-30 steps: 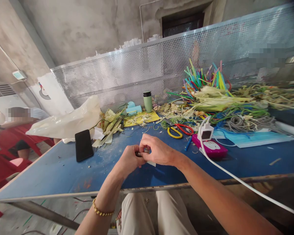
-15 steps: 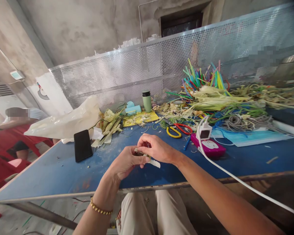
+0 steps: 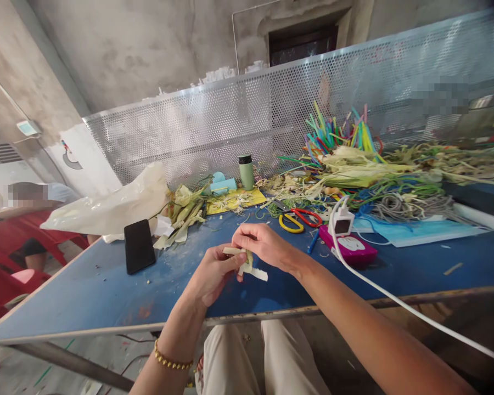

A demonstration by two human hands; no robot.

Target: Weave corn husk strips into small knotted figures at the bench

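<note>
My left hand [image 3: 217,273] is closed, its thumb pressing on a folded pale strip [image 3: 257,273] that looks like corn husk. One whitish end sticks out to the lower right, and another pale end lies across my left thumb and fingers. From the right, my right hand [image 3: 267,247] pinches the upper part of the same strip, fingers bent over it. Some of the strip is hidden behind the fingers. Both hands are just above the blue table [image 3: 177,296], near its front edge. Beyond them lie scissors [image 3: 291,224] with one yellow and one red handle.
A black phone [image 3: 139,247] and a plastic bag [image 3: 111,197] lie left. Husks [image 3: 189,211], a green bottle [image 3: 246,173], coloured stems [image 3: 340,131] and cords stand or lie behind. At right, a white cable [image 3: 415,318] crosses the edge near a magenta box [image 3: 356,251]. A person sits far left.
The strip has shifted between my fingers: its upper pale end now shows more plainly across my left thumb. Both hands stay in nearly the same place.
</note>
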